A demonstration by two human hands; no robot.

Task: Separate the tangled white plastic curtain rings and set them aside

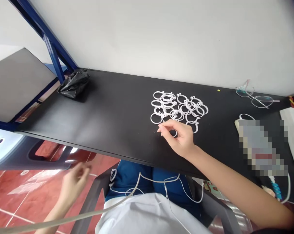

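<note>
Your right hand (178, 138) is pinching narrowly on a white plastic ring (175, 134), just below a flat cluster of thin looped plastic rings (178, 107) on the matte black tabletop (100, 120), while your left hand (74, 183) is hanging half-open, empty, beyond the table edge.

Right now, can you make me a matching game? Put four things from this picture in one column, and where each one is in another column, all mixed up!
Things:
1. right hand
2. left hand
3. black plastic bag
4. eyeglasses

Places:
A. far right of the black tabletop
B. at the white plastic rings
C. in the air above the red tile floor
D. left end of the tabletop

Right pairs: 1-B, 2-C, 3-D, 4-A
</note>
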